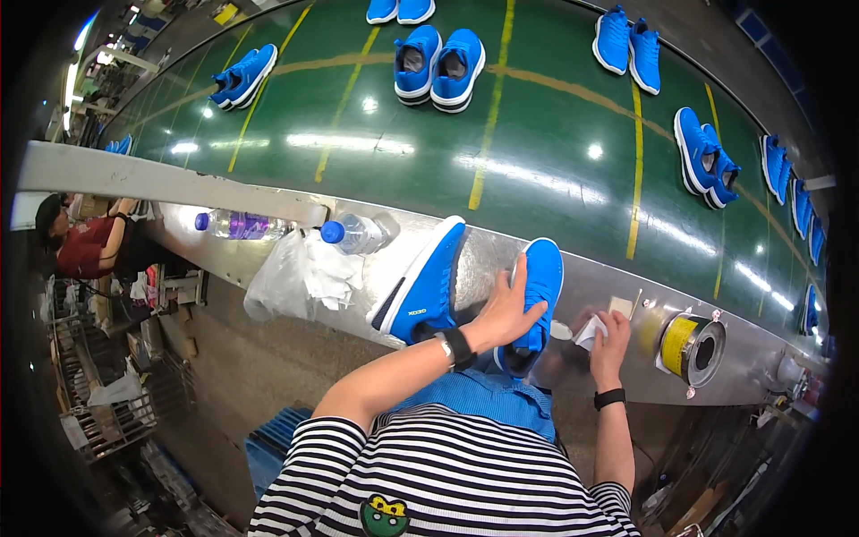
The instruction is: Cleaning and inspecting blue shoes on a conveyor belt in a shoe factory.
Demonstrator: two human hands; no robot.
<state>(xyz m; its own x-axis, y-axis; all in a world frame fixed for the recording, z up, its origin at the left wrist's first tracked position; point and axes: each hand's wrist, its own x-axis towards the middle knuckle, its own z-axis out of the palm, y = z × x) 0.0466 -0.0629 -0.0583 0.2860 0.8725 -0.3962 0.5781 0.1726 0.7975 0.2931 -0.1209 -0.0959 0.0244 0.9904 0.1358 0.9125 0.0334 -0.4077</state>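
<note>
My left hand (506,313) grips a blue sneaker (542,268) across its laces, fingers over the upper. The shoe stands toe away from me at the metal ledge's near edge. Its mate, another blue sneaker (433,285) with a white sole, lies on its side left of that hand. Over the ledge to the right, my right hand (611,342) pinches a small white cloth or paper piece (590,334) between thumb and fingers. A pale square pad (620,308) with a thin stick lies just beyond it, and a whitish round patch (561,330) shows between the hands.
A green conveyor belt (555,134) carries several pairs of blue sneakers (438,67) beyond the metal ledge (617,277). Left on the ledge are plastic bottles (358,234) and a bag of white scraps (309,277). A yellow-labelled can (691,347) stands right. Another person (85,242) works far left.
</note>
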